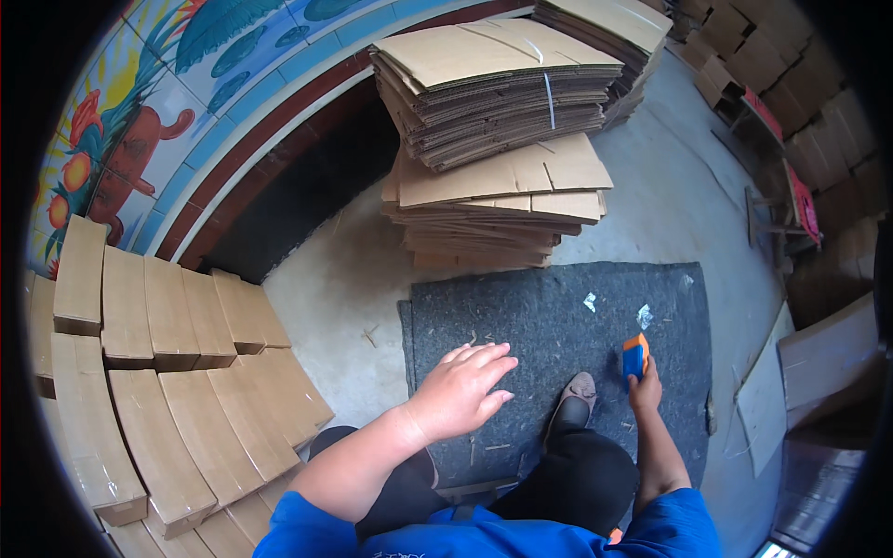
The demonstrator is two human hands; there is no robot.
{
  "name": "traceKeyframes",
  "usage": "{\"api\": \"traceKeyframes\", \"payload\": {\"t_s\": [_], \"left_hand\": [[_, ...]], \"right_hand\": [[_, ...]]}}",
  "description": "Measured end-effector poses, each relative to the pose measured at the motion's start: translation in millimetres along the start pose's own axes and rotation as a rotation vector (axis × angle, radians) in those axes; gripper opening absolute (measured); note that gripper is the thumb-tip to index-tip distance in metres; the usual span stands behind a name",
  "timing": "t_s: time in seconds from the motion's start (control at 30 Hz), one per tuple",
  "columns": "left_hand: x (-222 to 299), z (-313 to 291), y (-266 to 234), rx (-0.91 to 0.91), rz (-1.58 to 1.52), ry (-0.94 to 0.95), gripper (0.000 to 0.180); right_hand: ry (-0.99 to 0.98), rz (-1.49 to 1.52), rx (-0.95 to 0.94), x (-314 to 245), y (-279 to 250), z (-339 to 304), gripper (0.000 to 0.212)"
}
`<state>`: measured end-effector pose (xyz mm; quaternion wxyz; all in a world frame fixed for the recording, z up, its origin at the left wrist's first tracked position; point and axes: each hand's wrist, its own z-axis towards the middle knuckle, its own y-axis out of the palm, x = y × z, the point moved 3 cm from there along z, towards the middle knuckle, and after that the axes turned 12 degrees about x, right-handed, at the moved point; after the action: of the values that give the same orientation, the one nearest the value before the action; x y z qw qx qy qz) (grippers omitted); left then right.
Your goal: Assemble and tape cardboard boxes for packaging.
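Gripping the blue-and-orange boxy tool (635, 359) in the right hand (645, 391), pointing it lengthwise forward over the dark-grey felt mat (549, 307)'s right side, holding the left hand (465, 385) open over its left.

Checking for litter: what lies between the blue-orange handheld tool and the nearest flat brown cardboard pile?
The head view shows small silvery scraps on a dark grey fabric mat, then pale floor.
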<state>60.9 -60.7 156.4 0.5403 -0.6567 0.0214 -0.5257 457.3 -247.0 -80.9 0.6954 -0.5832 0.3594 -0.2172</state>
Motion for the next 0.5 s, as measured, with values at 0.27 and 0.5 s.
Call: {"api": "traceKeyframes", "payload": {"t_s": [0.27,0.5], "left_hand": [[-4,-7,-11,0.028,-0.034,0.037,0.046],[-24,-2,-9,0.072,-0.007,0.006,0.045]], "right_hand": [[0.208,-0.379,-0.548,29,46,-22,0.05],[-0.397,0.515,-0.137,-248,-56,84,0.037]]}}
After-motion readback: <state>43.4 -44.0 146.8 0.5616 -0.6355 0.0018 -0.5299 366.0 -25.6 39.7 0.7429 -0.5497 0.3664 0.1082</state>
